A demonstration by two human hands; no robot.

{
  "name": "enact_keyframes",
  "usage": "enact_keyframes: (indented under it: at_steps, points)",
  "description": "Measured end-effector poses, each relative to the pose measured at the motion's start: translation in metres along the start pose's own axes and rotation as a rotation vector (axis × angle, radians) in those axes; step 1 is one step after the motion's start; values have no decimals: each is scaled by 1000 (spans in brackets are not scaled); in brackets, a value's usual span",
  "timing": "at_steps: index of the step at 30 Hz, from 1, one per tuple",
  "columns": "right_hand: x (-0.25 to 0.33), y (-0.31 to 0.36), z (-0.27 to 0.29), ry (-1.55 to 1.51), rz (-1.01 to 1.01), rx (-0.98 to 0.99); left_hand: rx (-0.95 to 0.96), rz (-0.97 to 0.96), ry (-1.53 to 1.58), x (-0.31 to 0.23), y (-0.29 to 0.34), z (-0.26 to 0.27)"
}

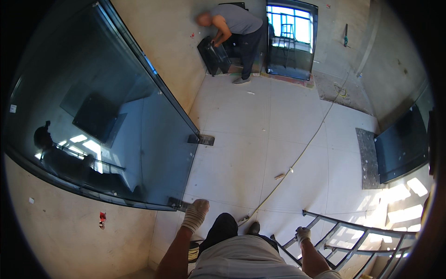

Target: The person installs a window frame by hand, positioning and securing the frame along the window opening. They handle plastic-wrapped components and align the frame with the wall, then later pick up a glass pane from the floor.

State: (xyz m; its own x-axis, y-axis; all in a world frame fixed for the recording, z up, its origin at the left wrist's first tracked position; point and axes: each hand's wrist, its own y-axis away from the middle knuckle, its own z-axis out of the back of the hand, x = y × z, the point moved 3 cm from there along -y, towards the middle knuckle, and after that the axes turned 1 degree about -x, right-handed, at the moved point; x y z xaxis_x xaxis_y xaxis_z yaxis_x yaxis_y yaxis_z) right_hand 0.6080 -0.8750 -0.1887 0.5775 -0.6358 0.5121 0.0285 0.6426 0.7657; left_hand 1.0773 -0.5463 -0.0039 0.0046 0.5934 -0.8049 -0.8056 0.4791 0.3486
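Note:
My right hand, in a pale work glove, is wrapped round a bar of a dark metal ladder. The ladder lies slanted at my right side and runs off toward the sunlit wall. My left hand, in a striped, light-coloured glove, is curled closed with nothing showing in it. It hangs near the bottom corner of a large glass panel that leans on the left wall. Dark blocks sit under the panel's lower edge.
At the far wall a person bends over a dark panel. Beside them leans another glass panel. A yellowish cable crosses the pale tiled floor past my feet. Another dark panel rests at the right wall.

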Motion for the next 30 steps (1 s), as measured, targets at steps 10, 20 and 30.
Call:
enact_keyframes:
  at_steps: [10,20,30]
  points:
    - [236,-35,-110,110,108,143,-195,-548,585,-299,-128,125]
    - [353,-79,-145,23,-27,16,-250,-1462,54,-521,-285,233]
    - [539,-204,-239,127,43,163,-414,-1533,-506,-625,-406,234]
